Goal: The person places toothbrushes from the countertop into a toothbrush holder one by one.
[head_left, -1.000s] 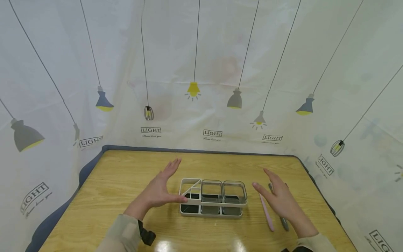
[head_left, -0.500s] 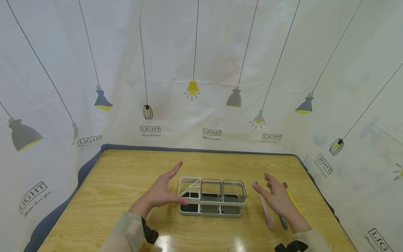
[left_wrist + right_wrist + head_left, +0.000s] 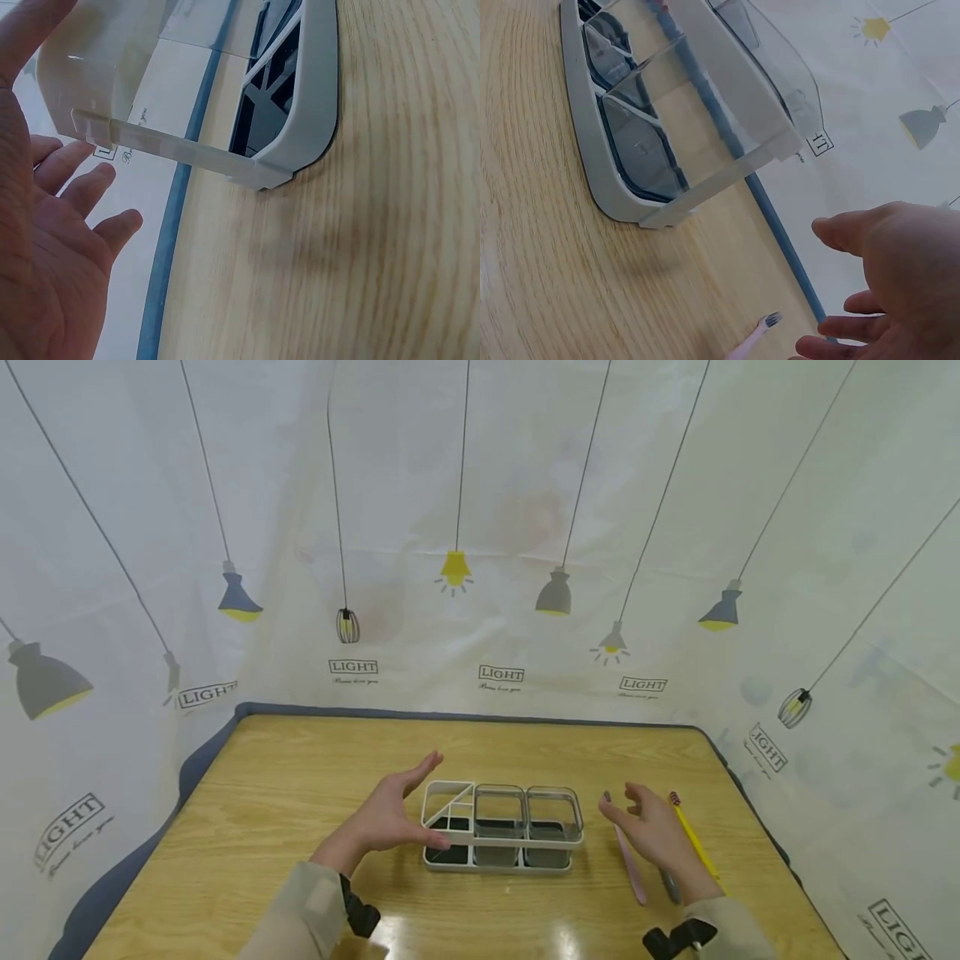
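Note:
A white toothbrush holder (image 3: 501, 841) with two clear cups (image 3: 555, 814) and a divided slot section at its left stands on the table. My left hand (image 3: 393, 818) is at the holder's left end, thumb out in front of its upper rail and fingers spread; contact cannot be told. In the left wrist view, the fingers (image 3: 97, 225) show apart from the holder. My right hand (image 3: 660, 827) hovers to the right of the holder, fingers relaxed, holding nothing. Beneath and beside it lie a pink toothbrush (image 3: 630, 867), a grey handle (image 3: 670, 887), partly hidden, and a slim yellow stick with a reddish striped end (image 3: 694, 839).
The wooden table (image 3: 315, 752) has a blue-grey edge along its back and sides. A pale curtain (image 3: 412, 485) printed with hanging lamps surrounds it. Dark straps with devices (image 3: 360, 910) sit on both wrists.
My right hand has shifted slightly left and its fingers have drawn in, exposing the yellow stick. The left hand's fingers have lowered a little. The holder stays on the table.

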Tool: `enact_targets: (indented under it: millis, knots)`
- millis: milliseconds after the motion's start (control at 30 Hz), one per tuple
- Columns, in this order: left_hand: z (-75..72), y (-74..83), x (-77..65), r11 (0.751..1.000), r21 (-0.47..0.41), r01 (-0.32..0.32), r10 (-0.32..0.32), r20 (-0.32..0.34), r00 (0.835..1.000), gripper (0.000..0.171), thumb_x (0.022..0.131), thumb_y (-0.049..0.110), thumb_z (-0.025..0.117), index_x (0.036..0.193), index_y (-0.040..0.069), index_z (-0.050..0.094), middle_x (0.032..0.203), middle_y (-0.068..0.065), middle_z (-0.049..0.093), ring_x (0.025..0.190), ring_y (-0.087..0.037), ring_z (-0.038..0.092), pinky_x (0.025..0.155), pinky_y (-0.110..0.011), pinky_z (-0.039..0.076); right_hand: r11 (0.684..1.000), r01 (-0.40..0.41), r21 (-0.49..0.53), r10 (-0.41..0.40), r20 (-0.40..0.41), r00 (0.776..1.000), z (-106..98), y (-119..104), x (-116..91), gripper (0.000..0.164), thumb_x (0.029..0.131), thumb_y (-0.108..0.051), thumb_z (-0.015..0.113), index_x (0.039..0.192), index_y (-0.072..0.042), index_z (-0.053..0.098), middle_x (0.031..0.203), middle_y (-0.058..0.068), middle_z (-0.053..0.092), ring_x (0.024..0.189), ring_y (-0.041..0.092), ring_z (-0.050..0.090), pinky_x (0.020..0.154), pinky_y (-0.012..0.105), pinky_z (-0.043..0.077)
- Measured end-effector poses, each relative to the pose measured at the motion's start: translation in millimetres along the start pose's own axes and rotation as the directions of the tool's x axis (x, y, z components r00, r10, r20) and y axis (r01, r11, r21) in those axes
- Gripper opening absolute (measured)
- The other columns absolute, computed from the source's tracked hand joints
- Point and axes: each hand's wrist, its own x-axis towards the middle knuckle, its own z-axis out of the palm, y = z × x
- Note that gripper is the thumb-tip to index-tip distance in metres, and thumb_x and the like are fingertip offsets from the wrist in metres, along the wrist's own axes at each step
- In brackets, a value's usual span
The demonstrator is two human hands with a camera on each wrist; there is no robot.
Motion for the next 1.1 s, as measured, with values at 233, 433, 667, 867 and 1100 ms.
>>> enact_targets:
  millis: [233, 433, 667, 867, 1100]
  knots:
    - [0.2, -3.3, -0.7, 0.999, -0.043, -0.02, 0.021, 0.017, 1.0, 0.123, 0.069, 0.036, 0.102, 0.167, 0.011, 0.031, 0.168, -0.004, 0.034, 0.155, -0.027, 0.032, 0.123, -0.053, 0.028, 1.0, 0.003, -0.007, -0.003, -0.023, 1.0, 9.0, 12.2, 9.2, 0.074, 0.107, -0.037, 0.066, 0.148, 0.02, 0.044, 0.145, 0.039, 0.051, 0.124, 0.05, 0.062, 0.098, 0.059, 0.055]
    - [1.3, -4.7, -2.0, 0.995, -0.101, -0.014, 0.015, 0.018, 1.0, 0.109, 0.072, 0.028, 0.102, 0.161, 0.005, 0.043, 0.158, -0.013, 0.051, 0.15, -0.034, 0.041, 0.12, -0.055, 0.034, 1.0, -0.012, -0.006, 0.012, -0.052, 0.999, 19.5, 22.6, 19.6, 0.06, 0.104, -0.026, 0.069, 0.136, 0.023, 0.053, 0.132, 0.039, 0.06, 0.118, 0.051, 0.064, 0.097, 0.058, 0.055]
    - [4.5, -10.4, -0.8, 0.985, -0.173, 0.012, -0.008, 0.025, 1.0, 0.104, 0.071, 0.027, 0.102, 0.158, 0.007, 0.049, 0.154, -0.015, 0.055, 0.142, -0.029, 0.052, 0.117, -0.051, 0.039, 0.997, -0.071, -0.018, 0.07, -0.073, 0.995, 23.8, 26.4, 28.4, 0.055, 0.103, -0.026, 0.069, 0.129, 0.021, 0.058, 0.123, 0.035, 0.065, 0.114, 0.049, 0.064, 0.095, 0.059, 0.055]
    - [5.3, -12.1, 0.3, 0.976, -0.218, 0.028, -0.023, 0.021, 0.999, 0.099, 0.069, 0.022, 0.103, 0.154, 0.007, 0.055, 0.145, -0.011, 0.064, 0.136, -0.03, 0.058, 0.114, -0.054, 0.044, 0.996, -0.074, -0.041, 0.071, -0.083, 0.994, 26.3, 32.0, 34.1, 0.048, 0.101, -0.022, 0.071, 0.122, 0.02, 0.063, 0.113, 0.031, 0.068, 0.107, 0.046, 0.067, 0.089, 0.057, 0.057]
    - [6.8, -11.7, 3.2, 0.966, -0.256, 0.047, -0.04, 0.032, 0.999, 0.088, 0.07, 0.02, 0.103, 0.147, 0.005, 0.062, 0.13, -0.012, 0.072, 0.13, -0.044, 0.061, 0.108, -0.061, 0.046, 0.996, -0.081, -0.049, 0.076, -0.093, 0.993, 27.3, 35.9, 40.5, 0.042, 0.098, -0.018, 0.073, 0.114, 0.02, 0.066, 0.106, 0.03, 0.071, 0.099, 0.042, 0.069, 0.084, 0.053, 0.059]
